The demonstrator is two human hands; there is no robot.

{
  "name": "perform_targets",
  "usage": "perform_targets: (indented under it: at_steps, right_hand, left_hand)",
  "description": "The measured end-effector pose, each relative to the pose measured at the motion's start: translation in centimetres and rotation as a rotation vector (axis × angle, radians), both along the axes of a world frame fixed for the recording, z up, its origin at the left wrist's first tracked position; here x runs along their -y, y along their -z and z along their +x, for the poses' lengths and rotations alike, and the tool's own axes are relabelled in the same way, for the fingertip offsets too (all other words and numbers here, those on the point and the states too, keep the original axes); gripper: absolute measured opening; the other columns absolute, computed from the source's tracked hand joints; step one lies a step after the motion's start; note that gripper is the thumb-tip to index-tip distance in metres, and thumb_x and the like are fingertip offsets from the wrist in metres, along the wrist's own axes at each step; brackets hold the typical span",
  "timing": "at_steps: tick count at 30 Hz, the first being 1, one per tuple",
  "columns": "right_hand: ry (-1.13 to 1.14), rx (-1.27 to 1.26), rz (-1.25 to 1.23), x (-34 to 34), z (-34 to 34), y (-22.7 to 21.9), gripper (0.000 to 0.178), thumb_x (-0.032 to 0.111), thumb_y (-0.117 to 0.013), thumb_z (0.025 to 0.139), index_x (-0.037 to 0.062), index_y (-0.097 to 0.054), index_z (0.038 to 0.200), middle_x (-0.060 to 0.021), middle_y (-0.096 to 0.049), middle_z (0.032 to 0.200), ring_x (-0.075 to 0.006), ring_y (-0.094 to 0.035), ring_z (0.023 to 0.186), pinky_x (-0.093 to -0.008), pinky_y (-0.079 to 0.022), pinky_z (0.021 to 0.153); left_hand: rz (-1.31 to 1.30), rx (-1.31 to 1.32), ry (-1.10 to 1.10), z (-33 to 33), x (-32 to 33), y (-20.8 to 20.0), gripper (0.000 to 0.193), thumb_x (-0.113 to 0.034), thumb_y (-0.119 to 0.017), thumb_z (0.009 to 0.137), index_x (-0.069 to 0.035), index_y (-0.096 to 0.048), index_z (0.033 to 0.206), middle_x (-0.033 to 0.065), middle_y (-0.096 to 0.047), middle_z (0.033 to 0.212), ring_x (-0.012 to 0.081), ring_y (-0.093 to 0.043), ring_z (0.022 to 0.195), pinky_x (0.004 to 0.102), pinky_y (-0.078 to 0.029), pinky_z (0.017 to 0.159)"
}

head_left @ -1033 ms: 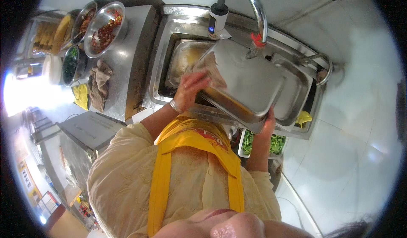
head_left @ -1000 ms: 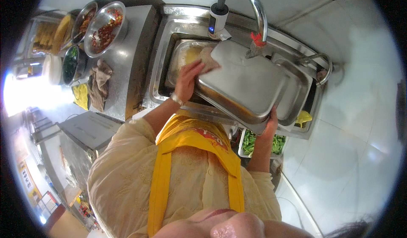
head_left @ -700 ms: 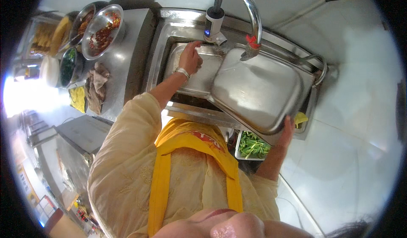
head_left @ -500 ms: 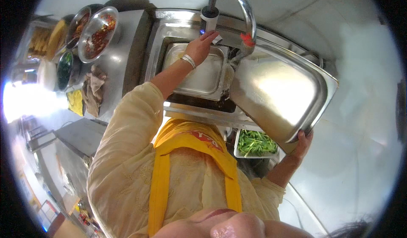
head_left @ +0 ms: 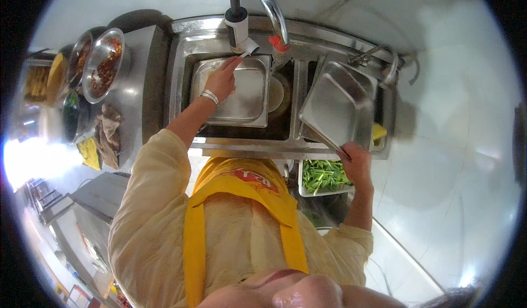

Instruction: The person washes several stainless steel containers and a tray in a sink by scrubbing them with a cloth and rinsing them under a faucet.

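My right hand grips the near rim of a rectangular stainless steel pan, which is tilted over the right basin of the sink. Stretched toward the tap, my left hand has its fingertips at the white lever; the thumb is hard to see. Under that hand, another steel pan sits in the left basin. The curved chrome faucet has a red tip, with what looks like water falling below it.
A white tray of cut green vegetables stands below the sink's front edge. On the left counter are a steel bowl of red chopped food, a brown cloth and a yellow cloth. Something yellow lies in the right basin.
The pan in my right hand has moved away from the faucet, down to the right basin. My left hand stays by the tap lever, now with its fingertips lower. The view has shifted slightly.
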State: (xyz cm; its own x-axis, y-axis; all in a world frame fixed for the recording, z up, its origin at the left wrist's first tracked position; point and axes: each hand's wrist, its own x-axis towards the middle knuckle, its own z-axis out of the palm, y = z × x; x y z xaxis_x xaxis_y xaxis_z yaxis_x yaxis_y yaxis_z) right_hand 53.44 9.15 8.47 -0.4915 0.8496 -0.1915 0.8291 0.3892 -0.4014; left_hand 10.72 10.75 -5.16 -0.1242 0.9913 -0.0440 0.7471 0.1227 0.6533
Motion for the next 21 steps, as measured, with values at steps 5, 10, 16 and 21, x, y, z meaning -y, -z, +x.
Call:
perform_targets:
  at_steps: [5, 10, 16, 21]
  right_hand:
    - [-0.137, 0.146, 0.193, -0.7, 1.8, 6.5, 0.009, 0.011, -0.058, 0.074, 0.0093, -0.057, 0.084, -0.0068, -0.056, 0.08, -0.0302, -0.057, 0.078, -0.0419, -0.047, 0.067]
    - [-0.148, 0.224, 0.248, -1.0, 4.3, 11.2, 0.012, 0.01, -0.059, 0.074, 0.0089, -0.059, 0.086, -0.0076, -0.057, 0.084, -0.0307, -0.056, 0.083, -0.0426, -0.046, 0.072]
    - [-0.106, 0.349, 0.29, -1.2, 7.4, 13.1, 0.038, 0.002, -0.059, 0.07, 0.0067, -0.058, 0.107, -0.0136, -0.057, 0.101, -0.0325, -0.055, 0.096, -0.0438, -0.045, 0.081]
    - [0.138, -0.152, 0.099, -2.6, -0.2, 11.2, 0.048, -0.003, -0.061, 0.07, 0.006, -0.054, 0.117, -0.0152, -0.055, 0.109, -0.0326, -0.057, 0.095, -0.0413, -0.047, 0.082]
  left_hand:
    - [0.1, 0.029, -0.076, 0.4, 3.4, 1.8, 0.054, 0.007, -0.045, 0.08, -0.011, -0.042, 0.13, 0.0125, -0.042, 0.133, 0.0288, -0.06, 0.092, 0.0379, -0.049, 0.079]
    - [-0.099, 0.206, -0.165, 0.4, 6.7, 2.2, 0.045, 0.007, -0.044, 0.082, -0.007, -0.045, 0.125, 0.0128, -0.044, 0.129, 0.0277, -0.059, 0.088, 0.0363, -0.049, 0.079]
    - [-0.082, 0.178, -0.201, -0.9, 8.8, 4.9, 0.037, 0.004, -0.046, 0.085, -0.006, -0.048, 0.121, 0.0111, -0.048, 0.124, 0.0243, -0.059, 0.082, 0.0349, -0.048, 0.076]
    - [-0.188, 0.548, -0.473, -1.4, 8.4, 4.4, 0.029, -0.006, -0.05, 0.088, -0.006, -0.053, 0.117, 0.0139, -0.055, 0.111, 0.0241, -0.059, 0.08, 0.0332, -0.048, 0.074]
